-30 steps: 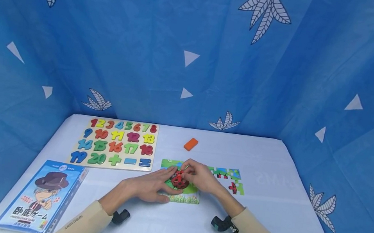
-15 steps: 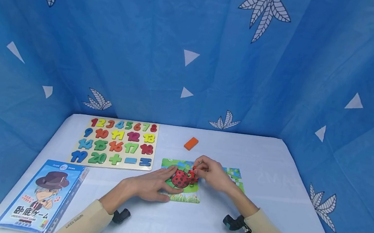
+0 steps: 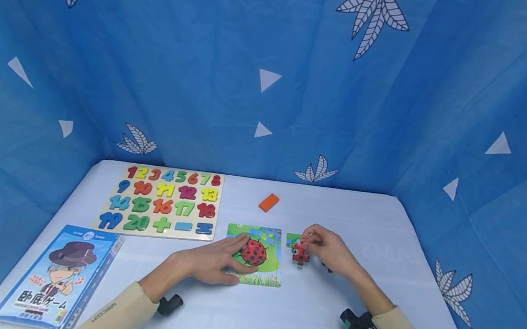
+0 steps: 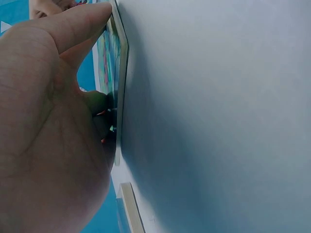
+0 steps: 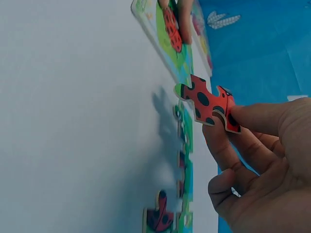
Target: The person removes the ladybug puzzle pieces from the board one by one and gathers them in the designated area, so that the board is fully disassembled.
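My left hand (image 3: 216, 263) lies with spread fingers on the left part of a puzzle board (image 3: 273, 248) that shows a red ladybug on green. In the left wrist view its thumb reaches along the board's edge. Between thumb and fingers, my right hand (image 3: 329, 249) pinches a red, black-spotted jigsaw piece (image 5: 203, 99) with a green tab. It holds this piece above the table, just right of the board. Loose jigsaw pieces (image 3: 292, 239) lie beneath and beyond that hand, which hides most of them in the head view; a separate red one (image 5: 159, 214) shows in the right wrist view.
Behind the board lies an orange block (image 3: 269, 203). A wooden number board (image 3: 147, 232) stands at the back left, and a blue game box (image 3: 60, 276) is at the front left. Blue curtains (image 3: 271, 104) hang round the white table (image 3: 302, 325).
My right hand has moved from over the ladybug to the right, carrying the red jigsaw piece off the board. The left hand has stayed in place.
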Demonstrator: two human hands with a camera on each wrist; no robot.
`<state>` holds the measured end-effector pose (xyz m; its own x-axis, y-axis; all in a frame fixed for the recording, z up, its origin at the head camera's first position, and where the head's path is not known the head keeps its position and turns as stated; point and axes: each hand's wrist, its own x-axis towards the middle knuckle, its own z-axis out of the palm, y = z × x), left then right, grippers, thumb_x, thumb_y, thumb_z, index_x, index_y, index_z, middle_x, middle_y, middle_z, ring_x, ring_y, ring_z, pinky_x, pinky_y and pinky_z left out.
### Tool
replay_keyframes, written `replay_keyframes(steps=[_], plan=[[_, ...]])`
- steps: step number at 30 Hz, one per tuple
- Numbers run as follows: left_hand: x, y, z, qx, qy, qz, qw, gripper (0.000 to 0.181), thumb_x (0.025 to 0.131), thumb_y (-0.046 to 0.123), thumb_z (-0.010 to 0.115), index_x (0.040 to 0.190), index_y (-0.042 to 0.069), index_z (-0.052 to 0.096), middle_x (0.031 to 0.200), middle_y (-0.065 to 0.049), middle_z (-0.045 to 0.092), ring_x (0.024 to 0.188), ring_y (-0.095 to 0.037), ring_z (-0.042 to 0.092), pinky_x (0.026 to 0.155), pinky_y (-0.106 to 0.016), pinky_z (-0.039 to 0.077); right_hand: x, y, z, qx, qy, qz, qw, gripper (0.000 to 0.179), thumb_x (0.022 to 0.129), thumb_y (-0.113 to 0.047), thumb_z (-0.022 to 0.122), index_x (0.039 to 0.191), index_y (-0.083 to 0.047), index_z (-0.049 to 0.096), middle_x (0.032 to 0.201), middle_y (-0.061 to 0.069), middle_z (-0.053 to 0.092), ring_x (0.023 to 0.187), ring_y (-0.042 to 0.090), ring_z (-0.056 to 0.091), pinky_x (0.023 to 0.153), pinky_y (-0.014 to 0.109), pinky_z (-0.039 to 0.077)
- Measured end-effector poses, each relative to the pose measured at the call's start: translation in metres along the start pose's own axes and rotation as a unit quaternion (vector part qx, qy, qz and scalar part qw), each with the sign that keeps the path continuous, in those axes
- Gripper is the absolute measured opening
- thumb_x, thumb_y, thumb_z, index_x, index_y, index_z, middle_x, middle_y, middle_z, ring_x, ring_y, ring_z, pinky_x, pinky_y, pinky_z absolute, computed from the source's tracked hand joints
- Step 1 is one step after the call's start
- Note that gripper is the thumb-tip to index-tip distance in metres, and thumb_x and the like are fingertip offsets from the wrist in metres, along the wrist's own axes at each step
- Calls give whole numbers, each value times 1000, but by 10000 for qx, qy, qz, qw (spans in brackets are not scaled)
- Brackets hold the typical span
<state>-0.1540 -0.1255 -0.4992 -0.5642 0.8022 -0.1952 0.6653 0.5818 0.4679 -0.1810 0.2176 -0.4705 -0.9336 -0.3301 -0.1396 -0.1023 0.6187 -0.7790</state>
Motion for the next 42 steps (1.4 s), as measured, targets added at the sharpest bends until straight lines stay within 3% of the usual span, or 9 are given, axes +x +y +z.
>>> replay_keyframes(steps=[7,25,42], plan=[[0,-1,0,21,21,38,10000,46,102,42,55,147,45,47,169,-14,4,156,-29,3,124,-51,16,-3,18,-11,-253,-240,181,9992,13,96,-9,63,109,-12,63,88,1,70,70,23,57,56,32,45],[-1,-1,0,-28,19,91,10000,46,102,41,54,148,43,47,169,-15,4,156,-30,2,124,-52,15,1,28,-23,-553,-532,469,9959,11,93,-10,68,103,-9,65,86,1,67,78,18,63,73,34,51],[0,-2,0,-39,4,83,10000,46,102,40,55,147,43,48,169,-15,5,156,-29,3,124,-52,16,4,32,-23,-713,-497,674,9939,9,91,-12,70,99,-9,67,86,4,61,78,19,56,67,32,47]])
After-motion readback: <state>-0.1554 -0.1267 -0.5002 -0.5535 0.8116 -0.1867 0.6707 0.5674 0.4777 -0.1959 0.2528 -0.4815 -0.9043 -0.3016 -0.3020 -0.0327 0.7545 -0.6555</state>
